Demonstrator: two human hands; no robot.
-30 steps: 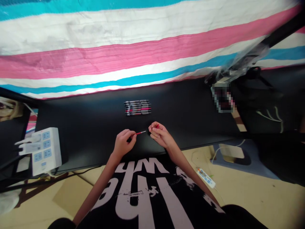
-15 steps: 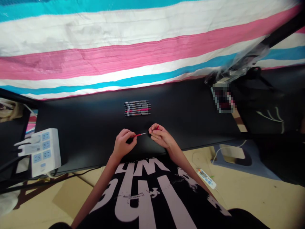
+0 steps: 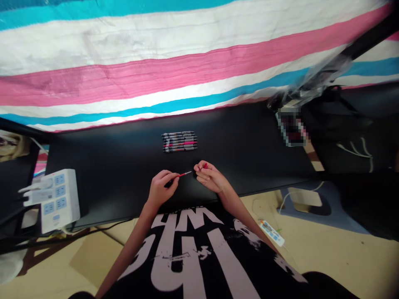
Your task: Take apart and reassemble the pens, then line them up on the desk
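- Sheet, striped pink, white and blue, spans the room behind the desk
- Pale floor, visible below the near edge; a smaller power strip lies on it
- Black desk, flat and apparently smooth; a dropped slim item could roll on it, perhaps over the near edge
- Clear plastic bag, crumpled, towards the far right end of the desk
- White power strip, at the desk's left end, plugs fitted; a cable runs near the front edge, where a forearm could catch it and drag the strip
- Left hand, above the near part of the desk, thumb and fingers closed in a narrow pinch; should that pinch slacken, the piece could tip or slip out
- Right hand, opposite, fingers curled about a small item; fingers hide much of it, so a poor hold might pass unnoticed
- Row of pens, side by side beyond both hands; a knock from a knuckle could scatter them
- Slim red piece, in the left pinch, pale tip near the right fingers but apart; an unsteady wrist could jab it into them
- Small red piece, at the right fingertips; its small size makes it easy to drop, and its shape cannot be told
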